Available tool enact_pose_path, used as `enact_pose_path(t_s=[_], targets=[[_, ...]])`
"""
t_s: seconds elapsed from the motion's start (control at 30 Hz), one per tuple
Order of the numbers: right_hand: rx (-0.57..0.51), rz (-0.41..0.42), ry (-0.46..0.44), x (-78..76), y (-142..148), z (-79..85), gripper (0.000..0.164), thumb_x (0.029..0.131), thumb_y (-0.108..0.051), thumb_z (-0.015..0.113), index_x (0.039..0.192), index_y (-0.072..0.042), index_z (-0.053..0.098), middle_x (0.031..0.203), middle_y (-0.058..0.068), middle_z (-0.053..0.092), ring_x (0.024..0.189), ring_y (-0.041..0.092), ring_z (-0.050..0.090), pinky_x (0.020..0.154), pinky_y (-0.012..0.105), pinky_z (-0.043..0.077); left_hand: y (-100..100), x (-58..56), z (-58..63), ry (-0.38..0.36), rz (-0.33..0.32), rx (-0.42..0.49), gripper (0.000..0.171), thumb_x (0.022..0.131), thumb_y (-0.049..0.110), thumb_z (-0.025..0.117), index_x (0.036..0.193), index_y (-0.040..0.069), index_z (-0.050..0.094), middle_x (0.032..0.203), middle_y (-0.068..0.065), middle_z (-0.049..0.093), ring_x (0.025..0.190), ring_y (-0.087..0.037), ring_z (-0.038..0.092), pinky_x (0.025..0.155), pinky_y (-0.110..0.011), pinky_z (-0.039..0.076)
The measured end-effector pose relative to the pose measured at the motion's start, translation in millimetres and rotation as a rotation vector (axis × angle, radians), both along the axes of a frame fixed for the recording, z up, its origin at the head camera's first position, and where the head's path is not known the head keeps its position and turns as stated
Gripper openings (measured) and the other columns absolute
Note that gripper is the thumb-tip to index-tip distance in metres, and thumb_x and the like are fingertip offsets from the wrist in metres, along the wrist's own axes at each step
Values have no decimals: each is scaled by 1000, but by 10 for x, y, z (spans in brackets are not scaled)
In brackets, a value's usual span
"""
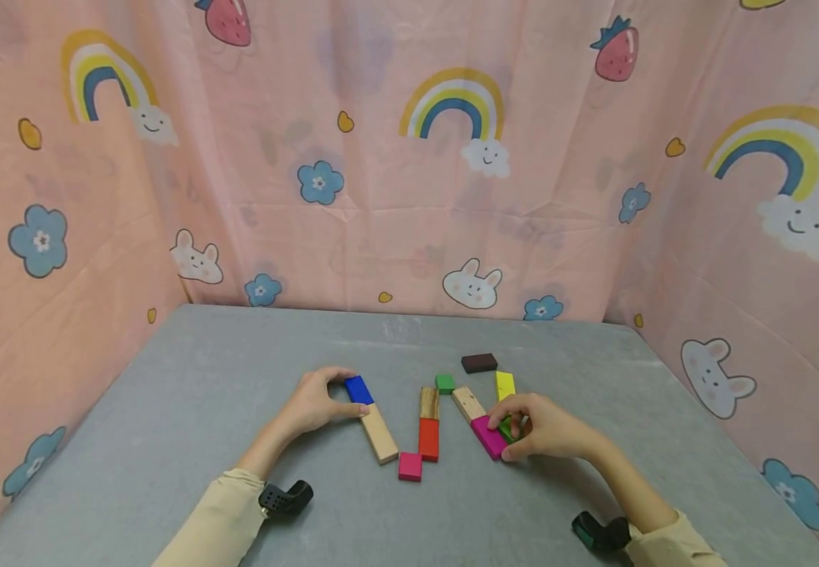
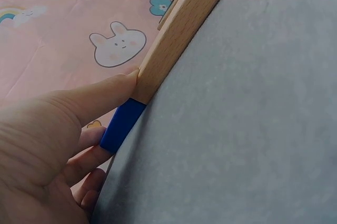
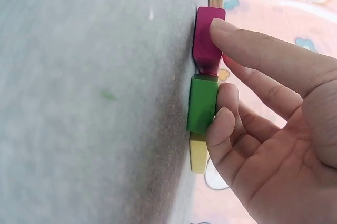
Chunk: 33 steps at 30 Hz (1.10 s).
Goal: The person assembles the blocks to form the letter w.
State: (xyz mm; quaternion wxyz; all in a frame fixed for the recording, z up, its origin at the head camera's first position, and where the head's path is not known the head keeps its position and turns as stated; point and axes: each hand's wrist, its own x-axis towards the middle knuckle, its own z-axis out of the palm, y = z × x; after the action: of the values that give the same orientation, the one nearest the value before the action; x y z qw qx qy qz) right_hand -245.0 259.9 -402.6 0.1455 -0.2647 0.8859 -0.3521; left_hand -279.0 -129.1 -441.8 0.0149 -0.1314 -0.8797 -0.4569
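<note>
Blue block (image 1: 358, 390): flat on the grey tabletop (image 1: 353, 520), end to end with the long pale wooden block (image 1: 381, 437), the two forming one slanting bar.
Left hand (image 1: 316, 403): narrow; holds that bar, fingers curled at the blue block's far end, thumb on the pale wood by the join.
Magenta block (image 1: 487, 435): right of the centre, end to end with the short pale wooden block (image 1: 468, 403), in a second slanting bar.
Right hand (image 1: 551, 429): narrow; pinches the magenta block, thumb on its near end, other fingers curled against the green block (image 3: 202, 105).
Green block: just beside the magenta block, partly hidden by the fingers in the head view.
Yellow block (image 1: 505, 384): beyond the green block; whether they touch cannot be told.
Red block (image 1: 428, 441): between the two bars, end to end with a grained wooden block (image 1: 429, 402).
Pink block (image 1: 410, 466): at the near ends of the red block and the long pale block.
Small green block (image 1: 445, 383): by the far ends of the grained and short pale blocks.
Dark brown block (image 1: 479, 363): farthest back, apart from the rest.
Backdrop: pink printed curtain (image 1: 558, 157).
</note>
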Motion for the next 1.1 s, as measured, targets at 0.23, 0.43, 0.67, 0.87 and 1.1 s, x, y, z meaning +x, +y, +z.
enact_pose_path(t_s=[0.23, 0.43, 0.67, 0.87, 1.1], targets=[[14, 6, 6, -2, 5, 6, 33, 78, -15, 85, 106, -13, 69, 83, 8, 57, 78, 24, 53, 63, 28, 44, 4, 12, 19, 4, 4, -1, 62, 71, 32, 90, 124, 8, 67, 126, -8, 62, 123, -29, 51, 101, -50, 39], [23, 6, 5, 7, 6, 4, 33, 78, -16, 85, 106, -14, 69, 82, 8, 57, 77, 24, 53, 62, 27, 44, 3, 20, 20, 14, 2, -3, 62, 71, 31, 90, 124, 7, 67, 125, -8, 63, 122, -29, 52, 101, -50, 39], [31, 1, 2, 2, 2, 9, 33, 77, -15, 85, 106, -14, 69, 82, 9, 57, 78, 24, 53, 63, 27, 45, 3, 18, 10, 16, 5, -8, 62, 71, 32, 90, 124, 7, 67, 125, -8, 62, 122, -29, 51, 101, -51, 39], [17, 6, -1, 5, 1, 24, 33, 77, -14, 86, 106, -13, 69, 81, 9, 56, 77, 25, 52, 62, 27, 43, 2, 10, 1, 16, 3, -11, 62, 72, 32, 90, 124, 8, 67, 124, -8, 62, 122, -29, 51, 101, -51, 39], [24, 6, 4, 3, 4, 21, 34, 77, -14, 86, 106, -14, 70, 81, 8, 57, 78, 24, 53, 62, 27, 44, 1, 9, -2, 12, 2, -12, 62, 72, 33, 90, 124, 8, 67, 125, -8, 62, 122, -29, 51, 100, -52, 39]])
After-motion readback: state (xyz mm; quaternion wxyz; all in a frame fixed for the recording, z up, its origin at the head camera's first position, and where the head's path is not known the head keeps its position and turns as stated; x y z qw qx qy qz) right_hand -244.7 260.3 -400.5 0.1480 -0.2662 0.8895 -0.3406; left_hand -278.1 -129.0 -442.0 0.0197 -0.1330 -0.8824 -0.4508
